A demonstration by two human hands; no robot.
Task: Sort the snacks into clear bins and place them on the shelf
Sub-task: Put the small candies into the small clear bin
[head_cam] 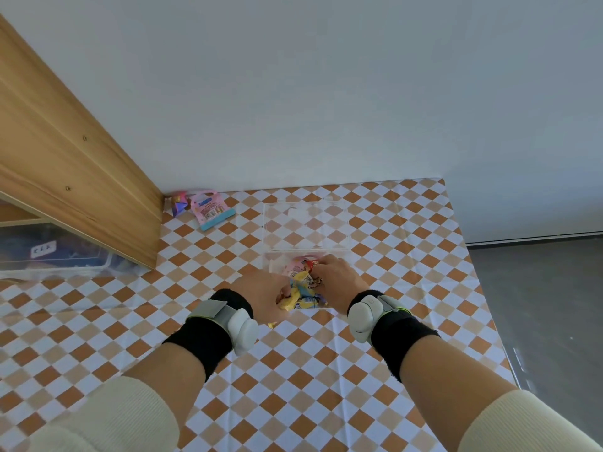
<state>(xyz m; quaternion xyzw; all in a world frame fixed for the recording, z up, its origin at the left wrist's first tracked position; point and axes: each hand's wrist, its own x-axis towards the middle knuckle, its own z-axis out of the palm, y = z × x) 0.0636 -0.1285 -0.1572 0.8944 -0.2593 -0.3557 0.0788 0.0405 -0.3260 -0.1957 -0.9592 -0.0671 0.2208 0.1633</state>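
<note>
Nearest, at about 6 o'clock of the view, both forearms reach forward in cream sleeves with black wristbands and pale wrist devices. The left hand (264, 293) is curled around a yellow packet (288, 301) at the near-left corner of the near clear bin (321, 308), while the right hand (339, 282) is closed over the pile of snacks (305, 282) inside it, fingers pressed down among pink, red and yellow wrappers. The step in hand looks like settling packets into this bin; to do it well, the packet at the corner should be tucked fully below the rim, and the light plastic wall steadied so the bin does not slide on the cloth. Just beyond, at 12 o'clock from the hands, a second clear bin (306, 223) sits empty, touching or nearly touching the first. Farther off, at about 10 o'clock, a pink pouch (211, 210) and a small purple packet (180, 205) lie unsorted by the foot of the wooden shelf (75, 164), which runs up the left side; a lidded clear box (52, 256) sits on its lower level. The surface is an orange, tan and white checked tablecloth (326, 370), slightly wrinkled; behind is a plain pale wall, and at 3 o'clock a grey floor.
</note>
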